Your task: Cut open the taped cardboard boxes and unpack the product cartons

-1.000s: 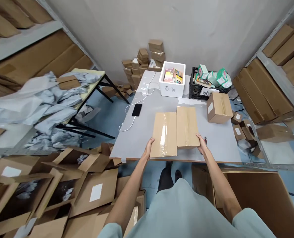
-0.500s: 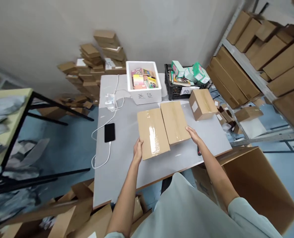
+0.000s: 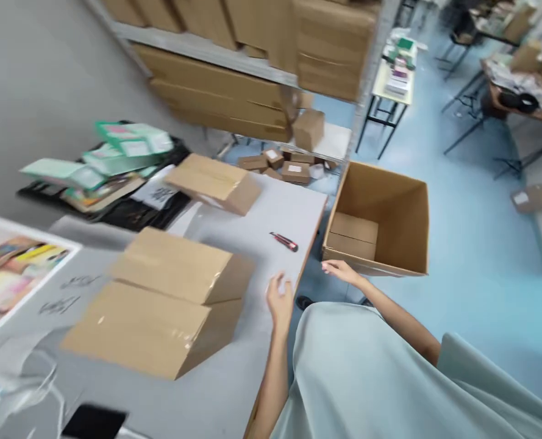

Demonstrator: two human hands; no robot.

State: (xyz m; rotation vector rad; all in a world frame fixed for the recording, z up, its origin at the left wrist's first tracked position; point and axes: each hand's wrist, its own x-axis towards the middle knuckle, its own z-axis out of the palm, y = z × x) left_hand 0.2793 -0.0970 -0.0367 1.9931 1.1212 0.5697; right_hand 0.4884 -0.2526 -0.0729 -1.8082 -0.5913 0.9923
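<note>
Two boxes are lying left of centre, apart from the wide-curling left hand; the right hand, fingers loosely extended, is hovering near the right-of-centre carton.

Bright, fairly even light; source out of view, probably overhead. Floor at right has pale, washed-out glare. Grey wall upper left reads dimmer. Small tape glints on the two cardboard boxes, soft shadow along their near side. Motion smear heavy at left: white bin lettering unreadable, phone soft. Knife and big open box sharper. Wide-angle stretch toward edges.
</note>
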